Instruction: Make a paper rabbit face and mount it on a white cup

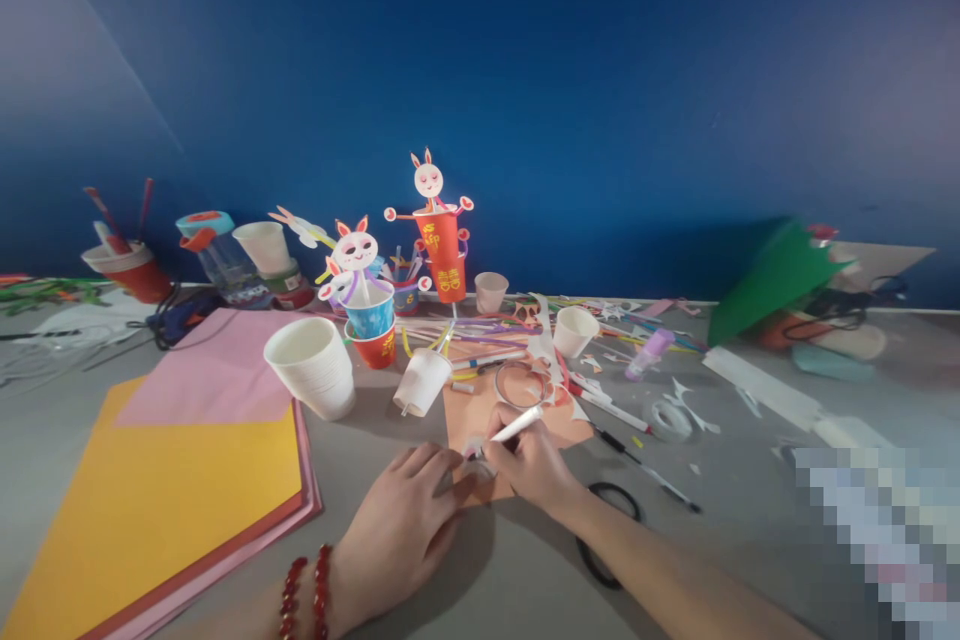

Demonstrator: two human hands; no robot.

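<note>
My right hand (529, 460) is closed around a white marker (519, 424), its tip low over a small pale paper cutout (475, 448). A pinkish mark shows on that cutout. My left hand (412, 515), with red beads at the wrist, has its fingertips on the cutout's left side, pressing it down; the fingers partly hide it. Both hands meet over an orange paper sheet (487, 405). Just beyond them lies a white paper cup (424, 382), tilted on its side with yellow strips attached.
Rabbit figures made of cups, one red (441, 255) and one blue (370, 312), stand behind. A stack of white cups (311, 365) and coloured paper (202, 465) are left. Right are a pen (649, 468), tape roll (671, 418), glue stick (649, 355) and black scissors handle (600, 570).
</note>
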